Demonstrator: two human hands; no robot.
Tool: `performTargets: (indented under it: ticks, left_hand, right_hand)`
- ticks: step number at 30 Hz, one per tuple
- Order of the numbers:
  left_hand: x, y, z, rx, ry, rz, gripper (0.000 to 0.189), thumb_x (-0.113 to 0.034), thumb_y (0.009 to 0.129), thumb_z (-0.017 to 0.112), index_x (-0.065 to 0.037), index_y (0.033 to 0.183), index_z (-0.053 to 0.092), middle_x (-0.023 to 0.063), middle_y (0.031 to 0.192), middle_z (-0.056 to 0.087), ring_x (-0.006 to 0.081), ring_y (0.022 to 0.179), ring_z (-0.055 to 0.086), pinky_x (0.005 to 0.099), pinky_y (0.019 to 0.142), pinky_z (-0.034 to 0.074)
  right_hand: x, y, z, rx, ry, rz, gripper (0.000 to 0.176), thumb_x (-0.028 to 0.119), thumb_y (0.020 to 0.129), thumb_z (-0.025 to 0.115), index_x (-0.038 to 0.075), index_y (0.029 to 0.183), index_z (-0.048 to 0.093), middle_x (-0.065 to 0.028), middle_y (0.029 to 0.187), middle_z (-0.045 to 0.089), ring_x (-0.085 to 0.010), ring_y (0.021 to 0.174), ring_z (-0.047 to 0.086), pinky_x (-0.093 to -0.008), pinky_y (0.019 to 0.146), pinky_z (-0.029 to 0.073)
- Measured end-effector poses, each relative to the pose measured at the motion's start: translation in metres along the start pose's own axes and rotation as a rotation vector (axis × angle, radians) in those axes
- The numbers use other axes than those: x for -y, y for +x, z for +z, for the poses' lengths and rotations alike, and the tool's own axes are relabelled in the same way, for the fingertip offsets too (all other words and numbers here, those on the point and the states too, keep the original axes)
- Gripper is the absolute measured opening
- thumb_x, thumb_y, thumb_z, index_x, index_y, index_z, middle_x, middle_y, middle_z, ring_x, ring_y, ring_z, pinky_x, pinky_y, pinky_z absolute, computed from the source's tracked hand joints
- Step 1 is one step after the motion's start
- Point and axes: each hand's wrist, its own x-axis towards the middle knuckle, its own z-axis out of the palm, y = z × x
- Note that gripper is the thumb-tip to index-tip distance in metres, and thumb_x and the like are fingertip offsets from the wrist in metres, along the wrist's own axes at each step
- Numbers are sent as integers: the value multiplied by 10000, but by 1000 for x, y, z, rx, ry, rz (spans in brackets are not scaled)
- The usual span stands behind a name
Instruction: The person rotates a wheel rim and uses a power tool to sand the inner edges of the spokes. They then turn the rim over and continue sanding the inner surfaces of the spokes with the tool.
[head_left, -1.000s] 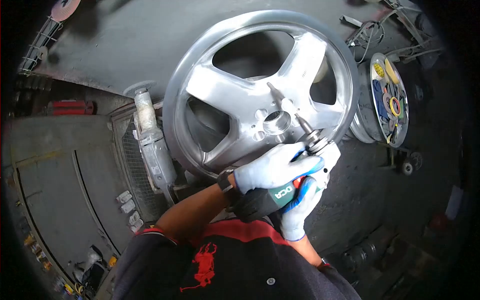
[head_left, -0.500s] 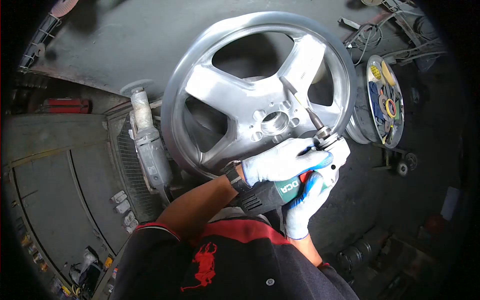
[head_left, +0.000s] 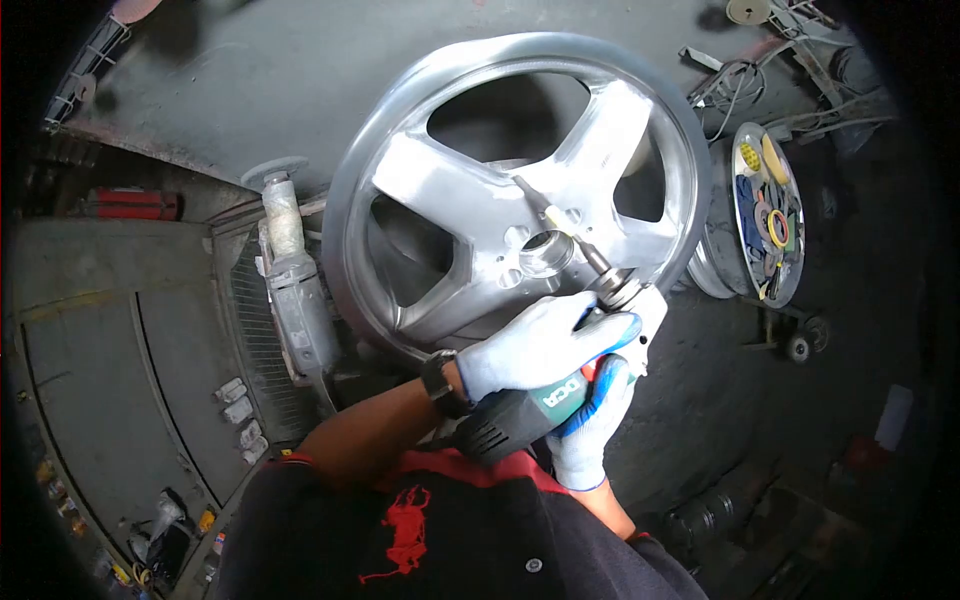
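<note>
Left hand [head_left: 515, 355] and right hand [head_left: 590, 440] are wrapping fingers round the lower-centre DCA grinder [head_left: 562, 395]; it's probably weighing heavy; its stiff casing [head_left: 500, 425] is offering purchase.

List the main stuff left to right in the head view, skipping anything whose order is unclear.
red object → grey upright power tool → silver spoked wheel → round tray of discs → pale panel-like object
</note>
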Motion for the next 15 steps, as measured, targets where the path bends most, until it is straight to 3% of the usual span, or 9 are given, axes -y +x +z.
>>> performTargets:
  ticks: [2,5,9,12,13,15]
  left_hand:
    - [1,12,1,76,42,-2,313,-288,1031,559,-11,1160,627,117,1021,692,145,927,622,333,842,498]
    - [7,23,1,120,-25,79,314,-298,1028,564,-16,1153,628,88,971,678,136,900,609,318,824,496]
    - [16,10,-2,105,-81,117,300,-271,1015,580,-4,1144,618,81,909,658,138,854,605,313,788,497]
    - [21,-9,-5,40,-28,198,304,-243,1001,594,17,1159,606,120,941,684,168,880,653,334,798,512]
    - [16,-14,-3,-10,5,125,316,-248,998,600,23,1161,604,135,967,692,182,913,669,339,818,516]
    - [16,-18,1,-102,107,21,344,-279,1000,605,31,1148,613,162,1011,714,214,959,702,345,854,528]
  right_hand:
    - [6,5,2,-35,47,29,418,305,1065,492,29,1379,481,-78,1285,575,-158,1168,549,-332,1014,416]
    - [25,12,9,-87,7,-10,662,215,978,561,-39,1507,256,-188,1444,413,-240,1313,439,-387,1117,324]
    - [12,2,2,-35,-170,-92,748,290,963,607,-55,1515,239,-199,1465,392,-257,1353,410,-400,1135,300]
    - [1,-10,0,83,-61,-11,720,308,979,596,-54,1509,269,-196,1473,384,-263,1361,406,-398,1134,299]
    - [-2,-12,0,102,-115,-47,569,284,1022,536,-38,1461,372,-165,1426,451,-253,1310,458,-388,1104,338]
    - [-4,-14,1,127,-70,13,486,261,1043,493,-27,1427,419,-149,1376,493,-241,1265,490,-383,1078,363]
